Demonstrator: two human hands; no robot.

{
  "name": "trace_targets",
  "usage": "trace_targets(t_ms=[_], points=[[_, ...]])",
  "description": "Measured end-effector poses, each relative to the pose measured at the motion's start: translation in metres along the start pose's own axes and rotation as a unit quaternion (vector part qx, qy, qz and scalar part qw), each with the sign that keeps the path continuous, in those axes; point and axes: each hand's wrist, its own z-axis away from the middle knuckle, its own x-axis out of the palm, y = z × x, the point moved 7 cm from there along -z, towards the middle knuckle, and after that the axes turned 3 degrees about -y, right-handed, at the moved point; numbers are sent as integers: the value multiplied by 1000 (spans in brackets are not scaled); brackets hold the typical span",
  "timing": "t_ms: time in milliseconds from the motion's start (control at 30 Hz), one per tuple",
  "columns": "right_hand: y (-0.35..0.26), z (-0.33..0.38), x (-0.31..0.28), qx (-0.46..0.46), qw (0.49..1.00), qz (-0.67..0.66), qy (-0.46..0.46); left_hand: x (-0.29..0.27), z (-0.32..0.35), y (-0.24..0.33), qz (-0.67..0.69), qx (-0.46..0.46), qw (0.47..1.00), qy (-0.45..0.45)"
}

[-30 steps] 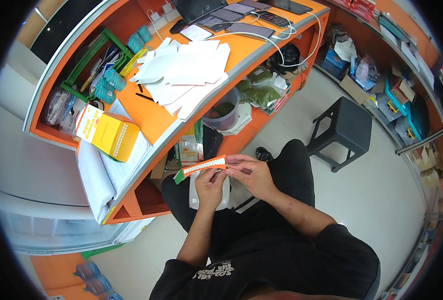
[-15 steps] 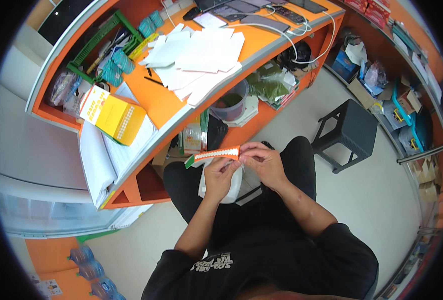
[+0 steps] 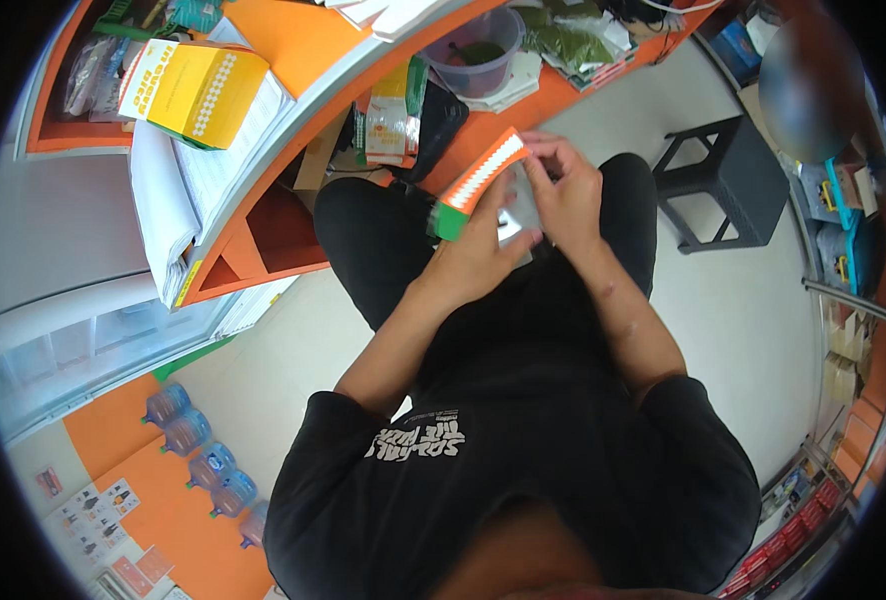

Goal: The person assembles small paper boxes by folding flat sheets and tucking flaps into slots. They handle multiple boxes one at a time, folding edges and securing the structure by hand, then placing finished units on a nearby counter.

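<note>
Above my lap, both hands are on a small folding carton (image 3: 482, 172) with an orange side, a white zigzag strip and a green end. It slants up to the right. My left hand (image 3: 471, 258) grips its lower part, the thumb stretched to the right across a pale surface and the other fingers partly hidden behind the carton. At its upper right end, my right hand (image 3: 569, 198) pinches the edge with fingers and thumb. A larger yellow, orange and white carton (image 3: 195, 90) lies on papers at the left of the desk.
The curved orange desk (image 3: 293, 35) runs across the upper left, with a stack of papers (image 3: 178, 200) at its edge. Beneath it are a clear tub (image 3: 475, 60) and packages (image 3: 393, 120). A dark stool (image 3: 738, 190) stands right of my knee; several water bottles (image 3: 211, 465) are lower left.
The view has tilted down, so the desk sits higher in it. The carton has turned to a steeper slant and looks broader. My left hand has turned, its thumb now reaching right.
</note>
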Motion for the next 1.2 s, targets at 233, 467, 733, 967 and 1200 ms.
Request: trace_targets(t_ms=[233,467,733,967,1200], points=[[18,-7,16,-13,995,-7,-103,-45,28,62,39,166,978,-117],[11,19,62,-10,937,-100,-336,-21,13,41,-150,219,961,-78],[21,37,38,143,907,-229,-324,-50,9,-52,75,-91,970,213],[38,30,30,71,969,-13,-236,-52,-21,-33,-209,-11,957,199],[128,0,33,177,972,-78,-130,-151,-186,165,-134,178,934,281]])
